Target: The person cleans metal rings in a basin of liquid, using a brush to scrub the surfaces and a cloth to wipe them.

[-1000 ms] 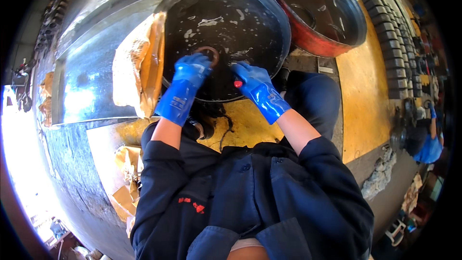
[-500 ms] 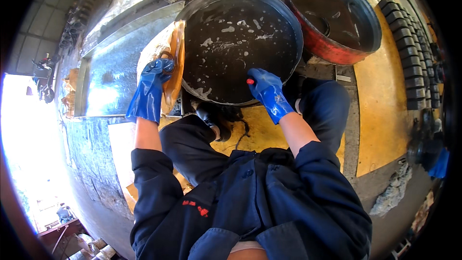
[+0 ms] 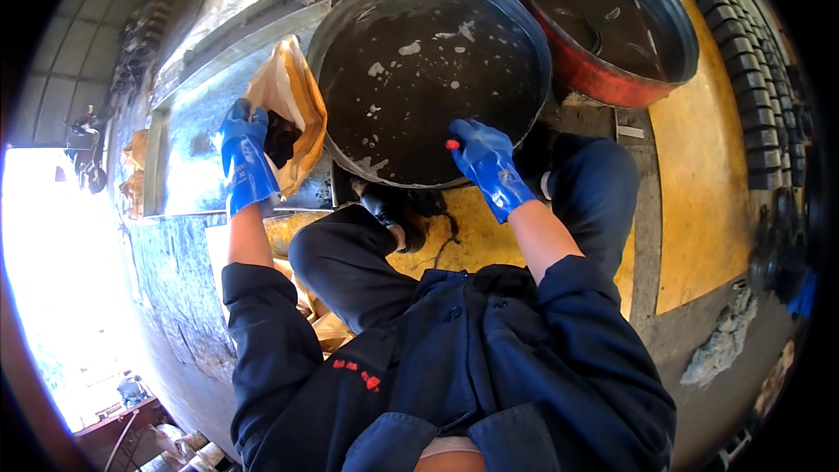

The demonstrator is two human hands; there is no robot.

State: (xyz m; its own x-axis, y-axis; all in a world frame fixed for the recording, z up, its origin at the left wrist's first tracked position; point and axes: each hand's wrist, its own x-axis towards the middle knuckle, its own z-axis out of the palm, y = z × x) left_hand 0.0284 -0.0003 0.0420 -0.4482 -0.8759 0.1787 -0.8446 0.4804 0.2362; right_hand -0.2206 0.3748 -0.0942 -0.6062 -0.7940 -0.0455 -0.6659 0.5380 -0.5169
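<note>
My left hand [image 3: 246, 144], in a blue rubber glove, is closed at the left edge of a brown paper bag [image 3: 308, 122]. The bag gapes, and a dark lump [image 3: 280, 137] shows inside its mouth. It stands beside a wide round metal tub [image 3: 330, 150] of dark liquid with pale patches of froth. Over the tub's near right side my right hand [image 3: 482, 162], gloved alike, is closed round a handle whose red end [image 3: 452, 144] sticks out by the thumb. The rest of that tool is hidden by the glove.
A red-sided round tub [image 3: 603, 79] with dark liquid stands at the far right. Left of the bag lies a shallow metal tray [image 3: 188, 175]. Stacked black blocks [image 3: 750, 96] line the right, past a yellow board [image 3: 699, 210]. A grey rag [image 3: 721, 341] lies on the floor.
My left hand has shifted left, and the bag's mouth has opened and turned, showing the dark lump. The right hand has stayed nearly in place. Froth patches on the liquid have drifted.
</note>
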